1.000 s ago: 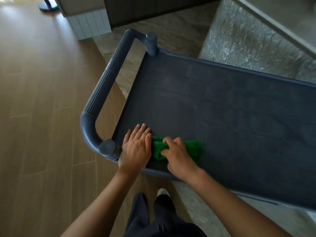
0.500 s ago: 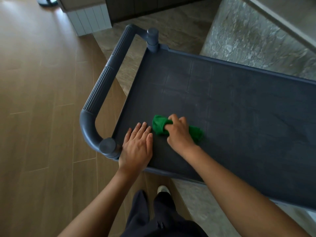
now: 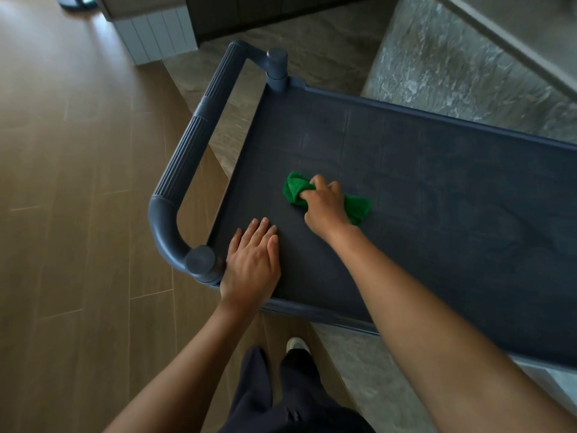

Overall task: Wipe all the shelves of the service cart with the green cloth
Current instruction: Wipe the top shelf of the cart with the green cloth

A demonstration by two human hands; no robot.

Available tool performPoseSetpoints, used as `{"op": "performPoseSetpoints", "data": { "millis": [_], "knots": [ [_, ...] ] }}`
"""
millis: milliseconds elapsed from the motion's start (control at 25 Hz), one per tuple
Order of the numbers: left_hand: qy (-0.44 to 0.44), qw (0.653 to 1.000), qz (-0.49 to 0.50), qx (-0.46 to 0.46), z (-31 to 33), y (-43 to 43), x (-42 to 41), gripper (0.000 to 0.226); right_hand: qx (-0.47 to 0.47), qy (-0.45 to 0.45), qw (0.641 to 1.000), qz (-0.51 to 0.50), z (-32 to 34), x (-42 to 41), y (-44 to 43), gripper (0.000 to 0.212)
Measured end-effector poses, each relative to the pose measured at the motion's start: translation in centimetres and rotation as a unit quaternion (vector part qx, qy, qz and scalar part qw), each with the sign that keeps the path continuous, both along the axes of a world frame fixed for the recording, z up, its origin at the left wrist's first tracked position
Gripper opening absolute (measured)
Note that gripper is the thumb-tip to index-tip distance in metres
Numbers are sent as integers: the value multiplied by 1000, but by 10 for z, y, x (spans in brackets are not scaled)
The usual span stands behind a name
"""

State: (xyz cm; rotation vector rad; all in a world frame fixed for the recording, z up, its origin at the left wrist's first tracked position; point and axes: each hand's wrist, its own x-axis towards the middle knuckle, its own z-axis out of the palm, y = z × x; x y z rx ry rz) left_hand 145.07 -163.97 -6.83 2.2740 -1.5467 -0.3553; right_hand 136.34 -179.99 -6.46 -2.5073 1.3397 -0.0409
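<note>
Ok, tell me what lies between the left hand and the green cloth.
Only bare dark shelf, in the head view, separates the flat left hand from the green cloth the right hand grips.

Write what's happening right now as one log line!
right hand: grips crumpled green cloth | left hand: flat on dark blue plastic top shelf | stage: wiping top shelf

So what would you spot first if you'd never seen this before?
The bright green cloth, bunched in the right hand near the middle of the dark blue cart shelf. Next, the left hand lying flat on the shelf's near corner, beside the thick ribbed handle at the left end.
</note>
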Motion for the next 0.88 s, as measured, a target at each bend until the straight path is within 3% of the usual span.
{"op": "performPoseSetpoints", "data": {
  "millis": [360, 520, 880],
  "knots": [
    [-22, 999, -21, -12, 1, 0, 1, 68, 7, -25, 999, 27, 7, -37, 112, 31],
    [-53, 997, -47, 25, 0, 2, 3, 49, 12, -27, 999, 34, 8, -45, 123, 33],
    [-63, 997, -13, 32, 4, -2, -8, 48, 31, -6, 993, 116, 9, -105, 116, 35]
  ]
}}
